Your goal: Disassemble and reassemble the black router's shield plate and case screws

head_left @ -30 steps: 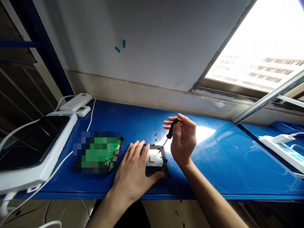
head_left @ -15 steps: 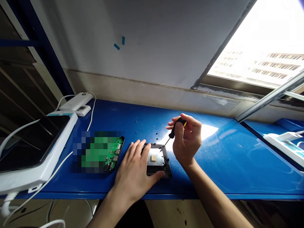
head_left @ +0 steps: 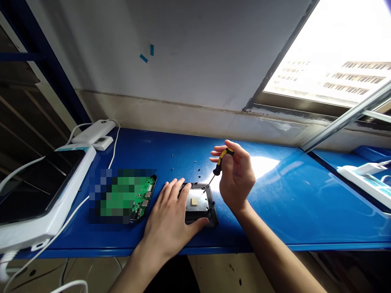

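A black plastic casing (head_left: 212,209) with a silver metal plate (head_left: 200,205) inside lies on the blue table. On the plate sits a small beige pad (head_left: 194,202). My left hand (head_left: 170,215) spans the casing's left part, fingers at its far edge and thumb along the near side, holding it down. Pinched in my right hand (head_left: 238,179) is a black and yellow screwdriver (head_left: 217,168), tilted, its tip at the far right part of the plate. Whether the tip sits in a screw is too small to tell. Several small dark screws (head_left: 199,170) lie beyond the casing.
Left of my left hand lies a green circuit board (head_left: 142,203) with metal ports, partly pixelated. A white device with a dark screen (head_left: 39,183) and white cables stand at the far left. Another white device (head_left: 363,179) lies at the right, past a metal post (head_left: 345,118).
The screwdriver handle has turned in my right fingers, showing more yellow. Its tip stays around the same part of the plate. My left hand keeps its place on the casing; the view has shifted slightly.
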{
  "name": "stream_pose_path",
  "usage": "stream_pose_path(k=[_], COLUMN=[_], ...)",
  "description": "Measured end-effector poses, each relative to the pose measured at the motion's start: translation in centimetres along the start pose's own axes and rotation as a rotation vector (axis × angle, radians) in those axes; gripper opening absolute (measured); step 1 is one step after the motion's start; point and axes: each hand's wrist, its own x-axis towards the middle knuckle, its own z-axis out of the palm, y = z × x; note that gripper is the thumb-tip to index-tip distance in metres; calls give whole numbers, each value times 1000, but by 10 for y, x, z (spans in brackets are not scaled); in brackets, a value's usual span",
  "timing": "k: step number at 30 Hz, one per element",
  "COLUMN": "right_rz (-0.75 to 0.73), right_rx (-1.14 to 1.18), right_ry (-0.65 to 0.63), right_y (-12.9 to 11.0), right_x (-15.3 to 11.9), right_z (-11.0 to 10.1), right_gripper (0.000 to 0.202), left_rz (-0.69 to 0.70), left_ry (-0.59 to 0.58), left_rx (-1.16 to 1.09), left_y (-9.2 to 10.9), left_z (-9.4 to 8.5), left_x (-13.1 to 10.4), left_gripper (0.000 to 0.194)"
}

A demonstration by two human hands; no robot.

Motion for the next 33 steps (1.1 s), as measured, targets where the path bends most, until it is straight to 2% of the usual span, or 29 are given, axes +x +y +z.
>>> stream_pose_path(k=[6, 13, 20, 23, 27, 30, 33], right_rz=[-62, 28, -15, -35, 15, 14, -33], right_rx=[-162, 29, -110, -64, 54, 7, -90], right_ry=[29, -34, -3, -19, -61, -67, -14], right_y=[3, -1, 4, 1, -1, 1, 1], right_x=[2, 0, 1, 0, -1, 1, 3], right_z=[-4, 0, -3, -2, -1, -1, -2], right_gripper=[22, 31, 23, 16, 32, 31, 24], left_rz=[7, 12, -6, 5, 2, -6, -8], left_ry=[35, 30, 22, 35, 38, 30, 32], left_rx=[-1, 0, 1, 0, 5, 5, 8], left_y=[-1, -3, -1, -1, -2, -1, -1], left_z=[3, 6, 3, 3, 4, 3, 3], left_x=[-2, -1, -1, -1, 0, 0, -1], left_gripper=[82, 83, 82, 82, 82, 81, 81])
